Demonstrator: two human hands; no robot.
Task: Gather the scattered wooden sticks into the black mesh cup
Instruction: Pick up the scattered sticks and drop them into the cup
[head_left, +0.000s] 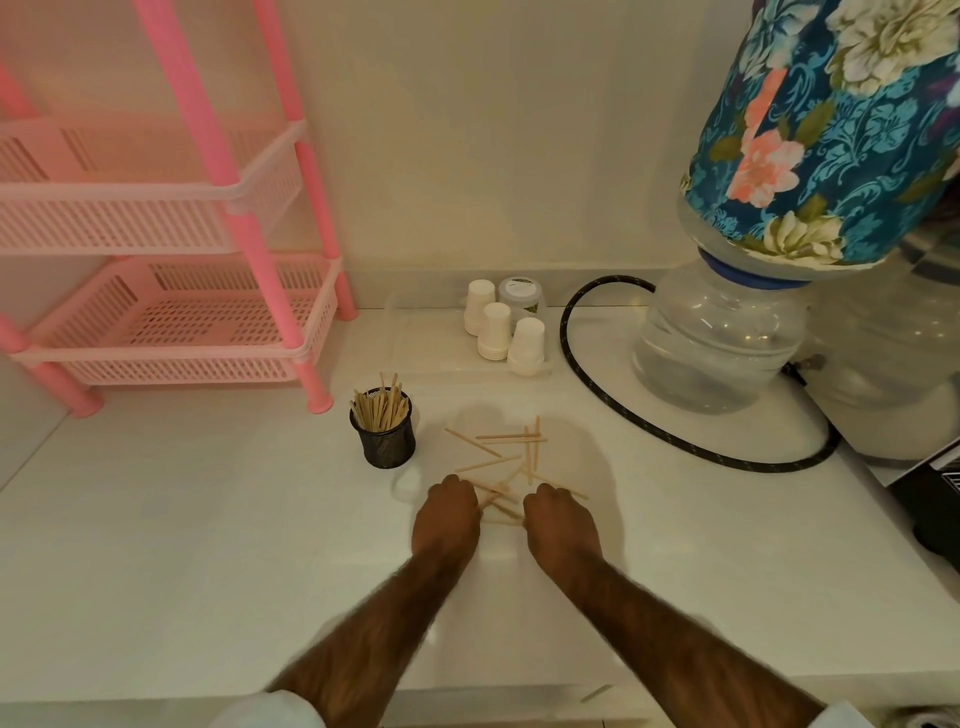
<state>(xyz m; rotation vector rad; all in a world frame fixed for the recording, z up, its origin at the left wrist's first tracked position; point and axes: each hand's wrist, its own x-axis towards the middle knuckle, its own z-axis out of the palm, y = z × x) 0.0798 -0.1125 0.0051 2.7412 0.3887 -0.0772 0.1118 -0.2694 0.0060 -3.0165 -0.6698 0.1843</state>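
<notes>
Several thin wooden sticks (506, 452) lie scattered and crossed on the white counter (208, 545), just right of the black mesh cup (387, 441). The cup stands upright and holds a bundle of sticks. My left hand (449, 512) and my right hand (558, 519) sit knuckles up at the near end of the pile, a short gap between them. Their fingers curl down over the nearest sticks, and stick ends poke out from under both. The fingertips themselves are hidden.
A pink plastic basket rack (171, 322) stands at the back left. Upturned white paper cups (506, 332) and a small jar sit behind the pile. A black hose (623, 415) curves round a water bottle (722, 332) under a floral cover on the right.
</notes>
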